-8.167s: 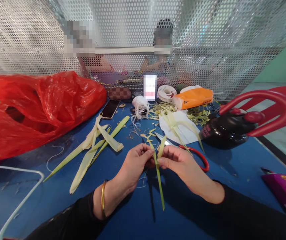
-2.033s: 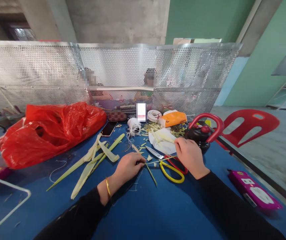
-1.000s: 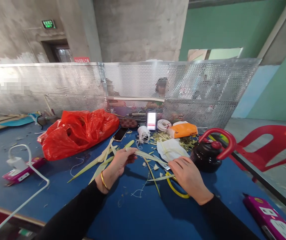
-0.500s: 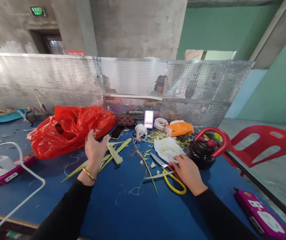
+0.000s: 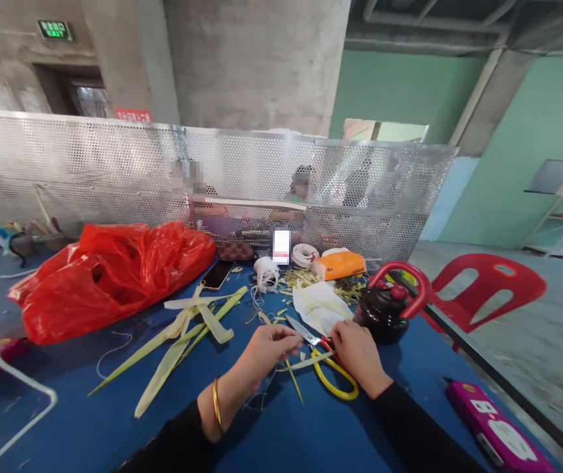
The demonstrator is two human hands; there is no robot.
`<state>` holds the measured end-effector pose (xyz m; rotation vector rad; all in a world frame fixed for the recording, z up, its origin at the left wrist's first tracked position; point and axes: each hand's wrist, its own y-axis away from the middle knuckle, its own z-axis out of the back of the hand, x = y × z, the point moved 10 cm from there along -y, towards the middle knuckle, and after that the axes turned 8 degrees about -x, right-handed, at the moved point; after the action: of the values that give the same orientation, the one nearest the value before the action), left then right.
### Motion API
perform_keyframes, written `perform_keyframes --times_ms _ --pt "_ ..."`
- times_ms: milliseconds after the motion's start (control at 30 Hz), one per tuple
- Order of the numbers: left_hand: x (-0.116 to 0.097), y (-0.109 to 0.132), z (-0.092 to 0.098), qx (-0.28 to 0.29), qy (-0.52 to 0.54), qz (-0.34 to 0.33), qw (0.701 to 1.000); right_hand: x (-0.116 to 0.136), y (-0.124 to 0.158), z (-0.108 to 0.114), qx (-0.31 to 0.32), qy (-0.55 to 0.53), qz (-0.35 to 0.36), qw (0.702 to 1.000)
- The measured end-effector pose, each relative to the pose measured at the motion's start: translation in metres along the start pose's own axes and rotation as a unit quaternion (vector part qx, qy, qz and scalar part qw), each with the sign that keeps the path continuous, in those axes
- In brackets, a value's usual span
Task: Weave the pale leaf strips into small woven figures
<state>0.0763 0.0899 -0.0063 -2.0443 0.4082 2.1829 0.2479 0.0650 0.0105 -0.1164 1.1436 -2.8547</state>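
My left hand [image 5: 261,355] is over the middle of the table, thumb and fingers drawn together in a pinch; whatever is in it, if anything, is too small to make out. My right hand [image 5: 360,358] rests palm down with curled fingers at the scissors [image 5: 335,378], and its fingertips hide what they grip. Those scissors have yellow and red handles, blades pointing away to the left. A pale strip [image 5: 305,361] crosses them toward my right fingers. White paper [image 5: 320,305] lies just beyond. Left of my hands are pale green husk-like leaves [image 5: 177,335].
A red plastic bag [image 5: 113,276], phone [image 5: 219,274] and white string [image 5: 266,274] lie at the back. An orange tissue pack [image 5: 340,265] and black kettle [image 5: 382,312] stand right. Purple power strips lie at both sides, one [image 5: 498,427] at right. Beyond is a perforated metal screen [image 5: 242,157].
My left hand has moved right and toward me from above the leaves, its spread fingers closing to a pinch. My right hand stays by the scissors. The view has shifted slightly.
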Motion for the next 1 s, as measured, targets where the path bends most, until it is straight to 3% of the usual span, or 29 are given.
perform_keyframes --times_ms 133,300,367,433,467,533,600,700,867,1000 --pt "0.019 -0.003 0.005 -0.014 0.030 0.043 0.999 -0.004 -0.006 0.013 -0.036 -0.049 -0.023 0.998" --pt "0.011 0.000 0.008 -0.039 0.035 0.010 0.999 0.010 -0.006 0.041 -0.063 -0.172 -0.015 0.983" --pt "-0.011 0.004 0.018 -0.084 -0.005 -0.084 0.993 0.027 -0.003 0.046 -0.042 -0.230 0.008 0.972" --pt "-0.045 0.017 0.018 -0.099 -0.091 -0.239 0.962 0.045 0.001 0.047 -0.012 -0.282 0.035 0.959" --pt "-0.055 0.024 0.011 -0.074 -0.133 -0.294 0.944 0.051 0.002 0.047 0.002 -0.305 0.044 0.951" --pt "-0.062 0.032 -0.007 -0.006 -0.204 -0.343 0.917 0.058 0.003 0.047 0.022 -0.343 0.045 0.938" --pt "-0.056 0.033 -0.019 0.040 -0.261 -0.341 0.902 0.056 0.002 0.045 0.032 -0.372 0.026 0.927" --pt "-0.043 0.027 -0.024 0.057 -0.306 -0.304 0.900 0.048 0.001 0.043 0.039 -0.408 -0.009 0.912" --pt "-0.035 0.019 -0.017 0.047 -0.290 -0.259 0.920 0.024 -0.003 0.045 0.002 -0.465 -0.103 0.879" --pt "-0.038 0.012 -0.004 0.029 -0.265 -0.232 0.935 -0.010 -0.005 0.050 -0.069 -0.508 -0.225 0.828"
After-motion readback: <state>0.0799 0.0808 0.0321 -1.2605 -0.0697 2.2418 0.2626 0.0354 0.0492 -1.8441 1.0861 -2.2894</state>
